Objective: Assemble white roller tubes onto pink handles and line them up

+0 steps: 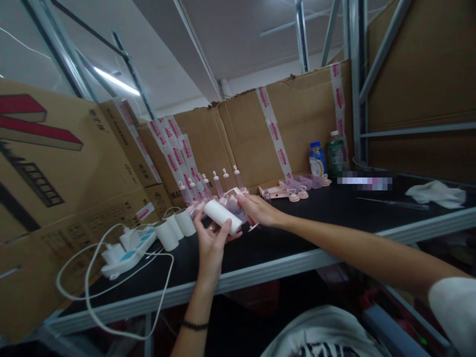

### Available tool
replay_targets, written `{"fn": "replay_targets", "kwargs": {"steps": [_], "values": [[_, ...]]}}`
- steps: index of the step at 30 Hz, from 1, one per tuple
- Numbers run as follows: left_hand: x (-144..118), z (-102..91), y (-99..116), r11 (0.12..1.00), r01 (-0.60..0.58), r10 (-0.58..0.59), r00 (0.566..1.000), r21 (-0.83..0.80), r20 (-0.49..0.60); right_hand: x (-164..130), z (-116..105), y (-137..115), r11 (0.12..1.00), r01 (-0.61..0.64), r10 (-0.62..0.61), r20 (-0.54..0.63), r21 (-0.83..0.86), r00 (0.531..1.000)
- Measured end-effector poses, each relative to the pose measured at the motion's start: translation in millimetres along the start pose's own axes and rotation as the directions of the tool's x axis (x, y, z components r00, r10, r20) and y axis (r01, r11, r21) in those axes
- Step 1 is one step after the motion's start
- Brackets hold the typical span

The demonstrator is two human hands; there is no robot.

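My left hand (pixel 211 239) is closed around a white cylinder (pixel 223 217), which lies tilted across the fingers and thumb. Just right of it, my right hand (pixel 262 210) is closed on a pale pink plastic part (pixel 235 191); its full shape is hidden by the fingers. Behind the hands stand several upright clear tubes with pink tops (pixel 217 184). Pink and translucent pieces lie around their bases, partly covered by my hands. More white cylinders (pixel 168 235) stand in a row to the left of my left hand.
A white power strip (pixel 128 255) with plugs and looping cables lies at the left. Pink parts (pixel 284 189), a blue bottle (pixel 317 158), a green bottle (pixel 335 153) and a white cloth (pixel 436 193) are to the right. Cardboard walls (pixel 238 134) enclose the black shelf (pixel 297 233).
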State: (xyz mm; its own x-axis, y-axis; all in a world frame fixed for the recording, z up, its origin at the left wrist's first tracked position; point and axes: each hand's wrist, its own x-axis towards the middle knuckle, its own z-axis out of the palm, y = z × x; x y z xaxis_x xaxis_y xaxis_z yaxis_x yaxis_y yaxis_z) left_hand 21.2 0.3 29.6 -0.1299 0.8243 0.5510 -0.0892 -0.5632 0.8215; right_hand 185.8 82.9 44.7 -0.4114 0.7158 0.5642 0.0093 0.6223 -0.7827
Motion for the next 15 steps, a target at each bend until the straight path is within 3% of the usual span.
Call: {"fn": "replay_targets", "kwargs": {"steps": [15], "values": [[2,2.4,-7,0.998,0.047,-0.049,0.997,0.038,0.062,-7,17,-6,0.992,0.065,-0.077,-0.106,-0.108,0.991]]}}
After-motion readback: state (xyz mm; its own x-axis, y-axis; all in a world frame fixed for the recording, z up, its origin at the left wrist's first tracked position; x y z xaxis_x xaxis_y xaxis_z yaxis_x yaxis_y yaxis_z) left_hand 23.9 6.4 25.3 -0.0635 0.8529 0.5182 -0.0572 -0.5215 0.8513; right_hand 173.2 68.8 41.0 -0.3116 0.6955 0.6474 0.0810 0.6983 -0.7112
